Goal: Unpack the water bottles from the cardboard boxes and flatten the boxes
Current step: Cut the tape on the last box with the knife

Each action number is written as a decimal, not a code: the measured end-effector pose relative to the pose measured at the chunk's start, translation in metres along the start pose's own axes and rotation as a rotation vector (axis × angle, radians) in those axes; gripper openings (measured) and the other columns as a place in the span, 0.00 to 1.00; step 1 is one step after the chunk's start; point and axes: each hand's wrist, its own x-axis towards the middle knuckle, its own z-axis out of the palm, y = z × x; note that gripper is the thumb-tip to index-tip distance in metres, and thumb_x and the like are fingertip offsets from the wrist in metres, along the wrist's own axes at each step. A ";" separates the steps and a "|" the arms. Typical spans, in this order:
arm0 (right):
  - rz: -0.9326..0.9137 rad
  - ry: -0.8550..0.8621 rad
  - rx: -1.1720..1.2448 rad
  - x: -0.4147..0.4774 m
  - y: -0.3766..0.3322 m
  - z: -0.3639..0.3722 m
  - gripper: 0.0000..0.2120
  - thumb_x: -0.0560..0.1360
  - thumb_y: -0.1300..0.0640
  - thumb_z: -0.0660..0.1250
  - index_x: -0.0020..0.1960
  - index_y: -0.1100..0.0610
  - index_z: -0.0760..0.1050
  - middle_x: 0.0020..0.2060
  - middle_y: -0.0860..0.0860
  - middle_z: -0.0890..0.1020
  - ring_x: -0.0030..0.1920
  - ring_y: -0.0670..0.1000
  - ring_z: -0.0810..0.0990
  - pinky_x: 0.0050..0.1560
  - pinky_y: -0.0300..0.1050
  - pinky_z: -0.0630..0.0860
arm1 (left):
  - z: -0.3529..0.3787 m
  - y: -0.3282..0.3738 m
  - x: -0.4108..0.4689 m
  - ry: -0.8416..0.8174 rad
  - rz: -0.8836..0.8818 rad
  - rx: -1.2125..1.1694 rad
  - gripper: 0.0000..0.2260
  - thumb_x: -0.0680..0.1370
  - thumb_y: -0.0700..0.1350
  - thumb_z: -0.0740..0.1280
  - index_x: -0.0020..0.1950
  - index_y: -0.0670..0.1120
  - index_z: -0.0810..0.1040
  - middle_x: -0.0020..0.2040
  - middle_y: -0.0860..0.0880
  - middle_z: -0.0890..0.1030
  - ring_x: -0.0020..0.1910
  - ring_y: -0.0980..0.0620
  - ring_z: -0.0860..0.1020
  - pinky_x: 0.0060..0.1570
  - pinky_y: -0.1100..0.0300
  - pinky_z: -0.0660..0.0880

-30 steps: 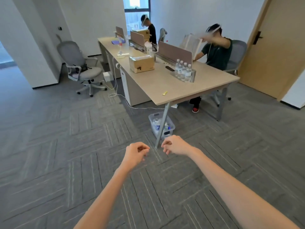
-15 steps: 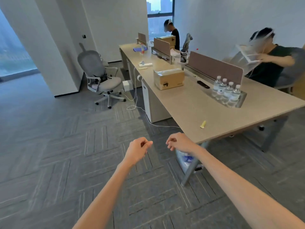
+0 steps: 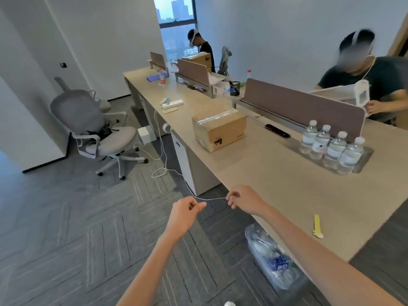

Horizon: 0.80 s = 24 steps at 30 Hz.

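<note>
A taped brown cardboard box [image 3: 218, 129] stands shut on the long beige table [image 3: 276, 184]. Several water bottles [image 3: 331, 149] stand in a row in a recess further right, against the brown divider [image 3: 302, 107]. My left hand [image 3: 186, 214] and my right hand [image 3: 244, 199] hover side by side at the table's near edge, fingers curled, with nothing visible in them. Both are well short of the box. A thin white cable [image 3: 212, 198] shows between my hands; I cannot tell whether it touches them. A second cardboard box [image 3: 198, 58] stands at the table's far end.
A yellow utility knife [image 3: 317, 226] lies near the table's front edge. Under the table stands a clear bin [image 3: 271, 257] holding bottles. A grey office chair [image 3: 99, 133] stands to the left on the carpet. One person [image 3: 371, 80] sits behind the divider, and another person [image 3: 201, 49] stands by the far box.
I have walked closer to the table, so the box and bottles loom larger. My hands stay curled in front of me and now reach the table's edge.
</note>
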 end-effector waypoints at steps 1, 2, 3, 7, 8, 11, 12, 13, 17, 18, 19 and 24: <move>0.009 0.018 0.010 0.032 -0.004 -0.004 0.14 0.79 0.65 0.60 0.38 0.52 0.76 0.35 0.49 0.82 0.36 0.49 0.81 0.51 0.50 0.79 | -0.005 -0.001 0.035 -0.002 0.003 0.002 0.16 0.77 0.51 0.71 0.35 0.42 0.74 0.29 0.50 0.73 0.29 0.54 0.69 0.32 0.63 0.67; 0.018 0.035 0.020 0.062 -0.009 -0.008 0.14 0.79 0.64 0.60 0.38 0.52 0.76 0.35 0.49 0.82 0.36 0.50 0.81 0.50 0.49 0.79 | -0.008 -0.002 0.068 -0.007 0.004 0.004 0.17 0.77 0.51 0.71 0.37 0.40 0.75 0.29 0.49 0.72 0.29 0.54 0.69 0.32 0.63 0.67; 0.028 0.049 0.039 0.089 -0.012 -0.011 0.14 0.79 0.65 0.59 0.38 0.52 0.76 0.36 0.50 0.82 0.36 0.50 0.81 0.50 0.49 0.79 | -0.012 -0.004 0.098 -0.020 0.000 0.010 0.17 0.78 0.51 0.70 0.37 0.40 0.75 0.30 0.49 0.72 0.29 0.53 0.68 0.32 0.63 0.67; 0.104 0.086 0.064 0.181 -0.027 -0.022 0.13 0.79 0.64 0.58 0.41 0.54 0.76 0.38 0.52 0.82 0.37 0.49 0.81 0.47 0.45 0.77 | -0.027 0.002 0.208 -0.079 0.029 0.025 0.16 0.78 0.51 0.70 0.34 0.46 0.72 0.29 0.50 0.72 0.28 0.54 0.67 0.31 0.63 0.65; 0.118 0.087 0.063 0.201 -0.028 -0.024 0.12 0.79 0.64 0.58 0.41 0.54 0.76 0.39 0.53 0.83 0.38 0.50 0.81 0.47 0.45 0.77 | -0.028 0.003 0.233 -0.095 0.039 0.024 0.16 0.78 0.51 0.70 0.34 0.47 0.72 0.29 0.50 0.71 0.28 0.54 0.67 0.31 0.63 0.65; 0.160 0.121 0.097 0.261 -0.023 -0.032 0.12 0.79 0.64 0.57 0.43 0.54 0.75 0.41 0.54 0.82 0.38 0.50 0.81 0.48 0.48 0.78 | -0.026 0.006 0.314 -0.156 0.083 0.040 0.16 0.79 0.52 0.69 0.34 0.46 0.73 0.28 0.52 0.70 0.28 0.55 0.67 0.32 0.60 0.64; 0.180 0.143 0.104 0.281 -0.019 -0.035 0.11 0.79 0.64 0.57 0.44 0.55 0.76 0.41 0.53 0.82 0.39 0.50 0.81 0.46 0.48 0.78 | -0.025 0.008 0.344 -0.176 0.104 0.059 0.15 0.79 0.52 0.68 0.36 0.46 0.74 0.28 0.53 0.71 0.28 0.55 0.67 0.33 0.60 0.65; 0.199 0.174 0.109 0.302 -0.015 -0.038 0.10 0.79 0.64 0.57 0.46 0.56 0.76 0.42 0.53 0.82 0.40 0.50 0.81 0.45 0.47 0.78 | -0.023 0.010 0.376 -0.193 0.124 0.072 0.14 0.80 0.53 0.67 0.37 0.47 0.75 0.28 0.52 0.72 0.28 0.55 0.69 0.33 0.60 0.66; 0.322 0.292 0.140 0.394 0.006 -0.051 0.09 0.80 0.62 0.56 0.51 0.56 0.75 0.43 0.52 0.81 0.44 0.53 0.82 0.44 0.47 0.76 | -0.008 0.021 0.517 -0.277 0.235 0.081 0.13 0.81 0.51 0.65 0.40 0.45 0.77 0.32 0.48 0.76 0.31 0.51 0.73 0.36 0.56 0.71; 0.365 0.320 0.161 0.416 0.010 -0.053 0.09 0.79 0.62 0.56 0.51 0.54 0.74 0.43 0.52 0.81 0.45 0.55 0.81 0.44 0.47 0.76 | -0.004 0.023 0.550 -0.286 0.277 0.095 0.12 0.80 0.50 0.66 0.41 0.44 0.77 0.33 0.46 0.77 0.31 0.50 0.74 0.36 0.54 0.72; 0.397 0.355 0.175 0.438 0.011 -0.057 0.09 0.79 0.63 0.57 0.49 0.53 0.73 0.43 0.51 0.79 0.46 0.55 0.80 0.46 0.48 0.77 | 0.001 0.026 0.582 -0.295 0.324 0.110 0.12 0.80 0.50 0.66 0.41 0.44 0.77 0.34 0.45 0.78 0.32 0.49 0.74 0.37 0.55 0.72; 0.576 0.557 0.221 0.521 0.010 -0.073 0.15 0.79 0.61 0.56 0.64 0.59 0.70 0.54 0.56 0.79 0.53 0.58 0.77 0.54 0.52 0.74 | 0.026 0.036 0.701 -0.368 0.542 0.181 0.05 0.80 0.46 0.67 0.46 0.46 0.78 0.44 0.50 0.77 0.44 0.51 0.76 0.43 0.60 0.69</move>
